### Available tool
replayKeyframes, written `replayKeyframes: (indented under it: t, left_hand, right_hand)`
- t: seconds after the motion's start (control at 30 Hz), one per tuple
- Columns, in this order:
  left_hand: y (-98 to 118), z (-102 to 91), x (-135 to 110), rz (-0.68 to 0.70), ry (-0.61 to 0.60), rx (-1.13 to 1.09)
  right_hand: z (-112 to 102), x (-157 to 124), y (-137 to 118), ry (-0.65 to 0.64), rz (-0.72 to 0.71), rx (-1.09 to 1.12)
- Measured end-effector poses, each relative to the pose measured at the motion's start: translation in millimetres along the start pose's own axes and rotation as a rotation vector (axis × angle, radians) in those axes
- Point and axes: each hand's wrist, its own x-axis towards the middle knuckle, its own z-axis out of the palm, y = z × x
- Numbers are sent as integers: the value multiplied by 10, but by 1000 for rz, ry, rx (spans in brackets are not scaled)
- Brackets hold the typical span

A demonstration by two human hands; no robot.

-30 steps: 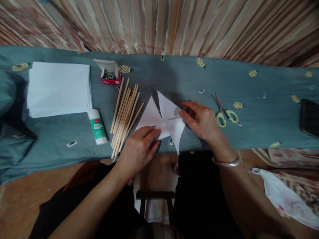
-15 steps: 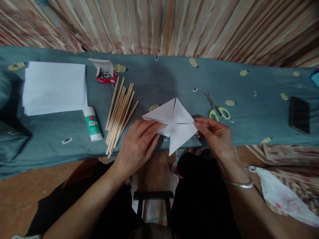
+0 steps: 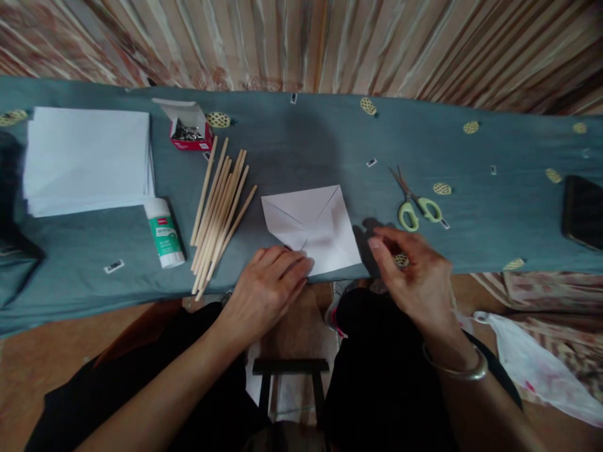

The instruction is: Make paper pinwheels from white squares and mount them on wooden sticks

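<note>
White paper (image 3: 325, 226), a single sheet slit inward from its corners, lies flat on the cloth near the middle of the table's near edge, its slits stopping short of the centre. The left hand (image 3: 271, 285) rests on its near left part, fingertips bent down onto the sheet; whether the thumb grips from below cannot be told. The right hand (image 3: 414, 270) is just right of the sheet and apart from it, holding nothing, with a small gap between thumb and forefinger and a silver bangle (image 3: 464, 371) at the wrist. The two hands are well apart. Left of the sheet lies a loose bundle of wooden sticks (image 3: 221, 213), their far ends leaning right. Farther left are a green and white glue stick (image 3: 164, 233) and, beyond it, a stack of white sheets (image 3: 89, 160). A red and white box (image 3: 191, 144) stands at the far end of the sticks, lid up, full of small metal pieces. Beyond the right hand lie scissors (image 3: 412, 199) with green handles, blades slightly parted and pointing far left; at the far right is a black phone (image 3: 584, 213). Blue-green cloth (image 3: 282, 163) printed with yellow pineapples covers the table, and a pleated curtain (image 3: 301, 44) hangs behind
</note>
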Motion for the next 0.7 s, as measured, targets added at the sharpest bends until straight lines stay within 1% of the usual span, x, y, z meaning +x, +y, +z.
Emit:
replayKeyframes:
  t: [0.03,0.1,0.2,0.3,0.37,0.47,0.6,0.7]
  left_hand:
    - [-1,-14,-3,9,2,-6]
    - [-3,-50,-7,28,4,-18]
    - [-43,-126,-23,32,11,-3]
    - [-124,-204,-61,-4,23,45]
    - [-172,-235,-90,-33,17,68]
    - [-194,-248,-111,-63,-11,88]
    - [-146,-243,-100,-80,-35,98]
    - [-85,-221,-96,-74,-55,42]
  right_hand:
    - [2,11,5,27,-63,-8]
    - [24,17,5,6,-166,27]
    - [81,-11,-18,-112,-267,102]
    - [146,-59,-53,-229,-349,131]
    - [189,-83,-81,-276,-375,135]
    - [242,-86,-128,-291,-397,144]
    - [262,-46,-177,-289,-428,187]
    - [252,-15,-190,-335,-420,241]
